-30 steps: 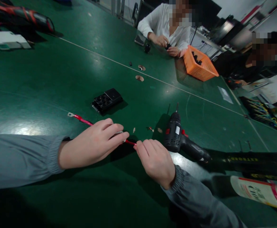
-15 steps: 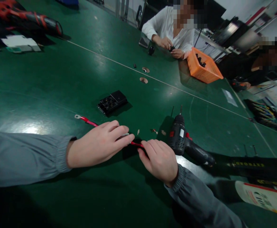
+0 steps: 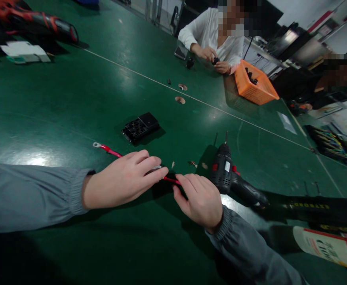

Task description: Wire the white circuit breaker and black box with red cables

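A red cable (image 3: 109, 151) with a metal ring lug at its far end lies on the green table (image 3: 72, 99). My left hand (image 3: 122, 180) lies over the cable, fingers closed on it near a pale sleeve at its fingertips. My right hand (image 3: 200, 200) pinches the cable's other end a few centimetres away. Just to the right of my right hand a black cordless drill (image 3: 229, 176) lies on its side. Beyond the cable sits a black plastic connector block (image 3: 140, 126).
Small scraps lie by the drill's nose. Across the table a person in white handles a small black part beside an orange basket (image 3: 255, 85). Another person sits at far right. Black and red gear lies top left, a white printed bag (image 3: 328, 247) bottom right.
The view shifted slightly between the earliest frame and now. Both hands stay on the red cable, the right hand closing a little nearer the left.
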The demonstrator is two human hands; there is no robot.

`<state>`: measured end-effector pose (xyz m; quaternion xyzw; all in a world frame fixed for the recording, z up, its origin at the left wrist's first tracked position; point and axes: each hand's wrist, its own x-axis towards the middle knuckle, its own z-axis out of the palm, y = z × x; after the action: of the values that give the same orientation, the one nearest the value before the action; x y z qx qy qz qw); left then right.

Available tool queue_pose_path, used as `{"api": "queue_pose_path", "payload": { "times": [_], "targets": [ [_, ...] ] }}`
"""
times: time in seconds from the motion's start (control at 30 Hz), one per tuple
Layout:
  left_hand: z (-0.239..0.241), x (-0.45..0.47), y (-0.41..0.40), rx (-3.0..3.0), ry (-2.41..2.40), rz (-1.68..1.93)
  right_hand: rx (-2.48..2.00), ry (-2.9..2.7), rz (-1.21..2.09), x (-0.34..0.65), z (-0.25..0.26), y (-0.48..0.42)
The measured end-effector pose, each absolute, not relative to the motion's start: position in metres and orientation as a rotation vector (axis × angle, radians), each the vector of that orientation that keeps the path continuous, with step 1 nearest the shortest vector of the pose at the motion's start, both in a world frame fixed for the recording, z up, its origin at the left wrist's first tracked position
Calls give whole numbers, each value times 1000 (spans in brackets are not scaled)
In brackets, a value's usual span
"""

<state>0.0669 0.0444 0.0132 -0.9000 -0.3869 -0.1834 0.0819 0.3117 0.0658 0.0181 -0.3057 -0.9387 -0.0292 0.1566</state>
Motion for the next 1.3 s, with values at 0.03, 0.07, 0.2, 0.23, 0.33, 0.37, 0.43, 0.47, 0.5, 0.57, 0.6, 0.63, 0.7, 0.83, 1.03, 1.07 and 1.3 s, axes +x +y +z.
{"api": "queue_pose_path", "payload": {
  "times": [0.03, 0.07, 0.2, 0.23, 0.33, 0.37, 0.43, 0.47, 0.5, 0.57, 0.6, 0.63, 0.7, 0.83, 1.03, 1.07, 1.3],
  "targets": [
    [13, 67, 44, -2688, -1155, -547, -878, -2686, -86, 312, 18, 66],
    [13, 67, 44, -2687, -1154, -548, -883, -2687, -89, 312, 18, 66],
    [12, 66, 44, -2695, -1155, -557, -883, -2680, -87, 310, 19, 65],
    [12, 66, 44, -2699, -1156, -560, -868, -2673, -90, 311, 20, 65],
    [12, 65, 43, -2715, -1164, -587, -795, -2629, -147, 318, 27, 68],
    [12, 65, 42, -2715, -1171, -601, -765, -2611, -198, 323, 30, 70],
    [13, 64, 42, -2705, -1178, -638, -737, -2563, -345, 339, 37, 77],
    [13, 64, 42, -2696, -1176, -658, -746, -2538, -428, 349, 41, 81],
    [13, 64, 42, -2689, -1171, -676, -784, -2512, -499, 360, 45, 86],
    [13, 62, 43, -2686, -1159, -702, -907, -2478, -555, 382, 52, 98],
    [13, 61, 43, -2688, -1159, -710, -972, -2489, -542, 393, 55, 104],
    [13, 60, 43, -2693, -1165, -715, -1040, -2515, -496, 403, 57, 109],
    [13, 57, 44, -2700, -1200, -734, -1167, -2635, -268, 420, 61, 118],
    [12, 53, 47, -2712, -1313, -766, -1435, -2660, 235, 442, 65, 122],
    [13, 55, 49, -2701, -1319, -736, -1714, -2663, 351, 449, 59, 116],
    [13, 55, 49, -2694, -1313, -725, -1746, -2671, 332, 446, 57, 116],
    [18, 56, 50, -2694, -1282, -676, -1925, -2577, 215, 432, 48, 118]
  ]
}}
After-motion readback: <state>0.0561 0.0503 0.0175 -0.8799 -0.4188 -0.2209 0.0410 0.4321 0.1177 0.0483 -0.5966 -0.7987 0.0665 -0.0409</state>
